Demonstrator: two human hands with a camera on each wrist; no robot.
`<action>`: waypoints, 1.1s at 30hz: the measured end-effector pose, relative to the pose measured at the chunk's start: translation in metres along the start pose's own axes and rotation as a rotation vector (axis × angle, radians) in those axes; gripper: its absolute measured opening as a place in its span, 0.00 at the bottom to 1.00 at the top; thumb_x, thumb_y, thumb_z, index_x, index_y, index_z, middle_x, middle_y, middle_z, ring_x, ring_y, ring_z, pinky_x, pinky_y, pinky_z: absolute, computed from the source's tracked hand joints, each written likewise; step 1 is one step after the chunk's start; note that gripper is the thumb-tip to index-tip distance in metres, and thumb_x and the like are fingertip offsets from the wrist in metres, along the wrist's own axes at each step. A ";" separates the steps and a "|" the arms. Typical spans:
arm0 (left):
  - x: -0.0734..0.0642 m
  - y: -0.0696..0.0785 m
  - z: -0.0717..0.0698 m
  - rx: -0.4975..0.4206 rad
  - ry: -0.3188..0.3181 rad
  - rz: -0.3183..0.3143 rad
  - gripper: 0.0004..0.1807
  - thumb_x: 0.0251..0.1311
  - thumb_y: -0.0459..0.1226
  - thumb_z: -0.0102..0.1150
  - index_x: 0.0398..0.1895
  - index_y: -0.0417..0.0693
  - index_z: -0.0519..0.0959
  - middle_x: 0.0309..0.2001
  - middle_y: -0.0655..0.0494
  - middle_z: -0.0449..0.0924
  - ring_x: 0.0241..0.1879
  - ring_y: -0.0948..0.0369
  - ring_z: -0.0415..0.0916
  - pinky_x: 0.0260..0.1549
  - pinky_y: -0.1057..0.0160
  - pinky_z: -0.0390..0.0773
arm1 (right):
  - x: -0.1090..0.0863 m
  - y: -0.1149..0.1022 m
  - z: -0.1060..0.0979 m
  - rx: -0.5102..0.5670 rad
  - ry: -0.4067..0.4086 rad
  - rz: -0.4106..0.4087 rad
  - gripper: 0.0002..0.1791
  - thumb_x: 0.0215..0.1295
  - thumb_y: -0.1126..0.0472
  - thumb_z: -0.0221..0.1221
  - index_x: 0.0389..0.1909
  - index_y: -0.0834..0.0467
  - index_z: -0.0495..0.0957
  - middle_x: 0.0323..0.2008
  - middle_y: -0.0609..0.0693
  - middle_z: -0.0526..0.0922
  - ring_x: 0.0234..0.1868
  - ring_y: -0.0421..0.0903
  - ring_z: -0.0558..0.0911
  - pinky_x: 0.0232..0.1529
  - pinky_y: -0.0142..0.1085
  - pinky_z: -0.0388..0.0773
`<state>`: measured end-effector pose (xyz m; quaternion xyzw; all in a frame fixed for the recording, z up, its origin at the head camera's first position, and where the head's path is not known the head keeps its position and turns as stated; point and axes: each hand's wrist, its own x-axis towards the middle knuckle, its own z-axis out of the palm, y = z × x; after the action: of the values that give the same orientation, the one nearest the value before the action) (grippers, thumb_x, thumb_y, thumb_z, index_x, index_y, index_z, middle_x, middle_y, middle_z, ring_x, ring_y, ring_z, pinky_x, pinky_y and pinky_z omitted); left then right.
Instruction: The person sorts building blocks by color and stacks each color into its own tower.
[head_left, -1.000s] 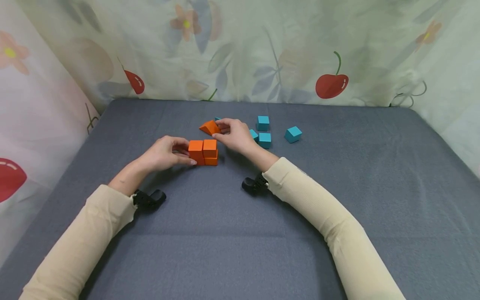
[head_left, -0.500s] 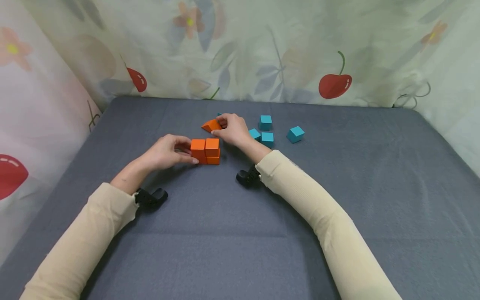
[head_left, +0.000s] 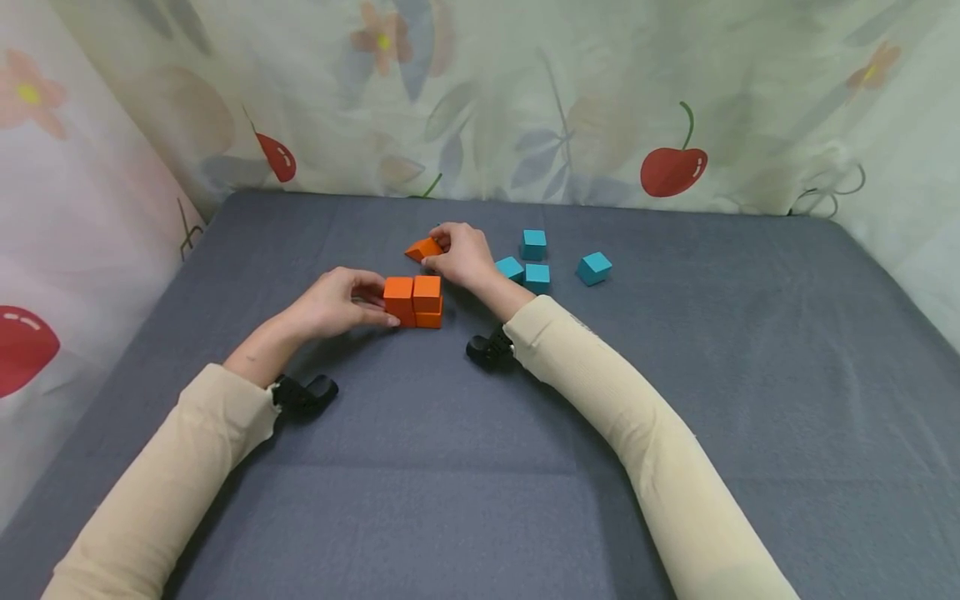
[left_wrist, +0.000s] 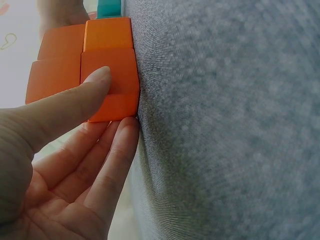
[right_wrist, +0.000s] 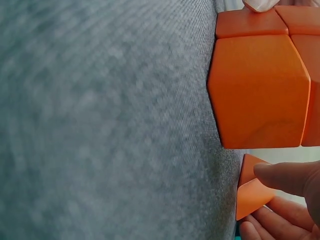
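Orange cubes point(head_left: 398, 292) are stacked two wide and two high on the grey cloth. My left hand point(head_left: 330, 300) grips the stack's left side. In the left wrist view its thumb point(left_wrist: 97, 85) presses the front face of a lower cube, and the fingers point(left_wrist: 117, 155) lie against the side. Just behind the stack, an orange triangular block point(head_left: 422, 249) sits on the cloth. My right hand point(head_left: 461, 254) pinches that block at its right end. The right wrist view shows the thumb point(right_wrist: 275, 175) on one side of the triangular block point(right_wrist: 255, 197) and fingers at the other.
Several teal cubes stand right of my right hand, including one at the back point(head_left: 533, 242), one in front point(head_left: 537, 277) and one apart point(head_left: 595, 268). Another teal piece point(left_wrist: 109, 7) is mostly hidden behind the right hand. A patterned curtain point(head_left: 480, 100) borders the table.
My right hand and forearm have shifted slightly left and away, now covering more of the teal piece behind. The left hand keeps its grip on the stack. The head view has shifted slightly.
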<state>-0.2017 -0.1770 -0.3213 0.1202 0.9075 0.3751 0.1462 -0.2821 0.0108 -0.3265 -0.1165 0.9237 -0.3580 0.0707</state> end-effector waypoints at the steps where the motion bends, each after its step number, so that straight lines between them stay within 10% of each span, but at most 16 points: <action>1: 0.000 0.000 0.000 -0.001 -0.001 0.000 0.24 0.57 0.38 0.67 0.55 0.39 0.76 0.52 0.43 0.79 0.51 0.52 0.79 0.52 0.53 0.78 | 0.000 0.000 0.000 -0.005 0.002 -0.004 0.25 0.63 0.59 0.63 0.61 0.58 0.73 0.56 0.54 0.78 0.55 0.48 0.76 0.57 0.37 0.75; 33: 0.000 -0.001 -0.002 0.016 -0.006 0.015 0.22 0.58 0.38 0.66 0.54 0.38 0.77 0.52 0.42 0.79 0.52 0.51 0.78 0.53 0.52 0.77 | -0.017 0.010 -0.026 0.165 -0.044 -0.161 0.24 0.63 0.59 0.63 0.61 0.57 0.75 0.55 0.53 0.80 0.52 0.45 0.80 0.54 0.33 0.76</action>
<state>-0.2022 -0.1785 -0.3206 0.1295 0.9091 0.3685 0.1451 -0.2729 0.0390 -0.3130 -0.1918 0.8771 -0.4345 0.0714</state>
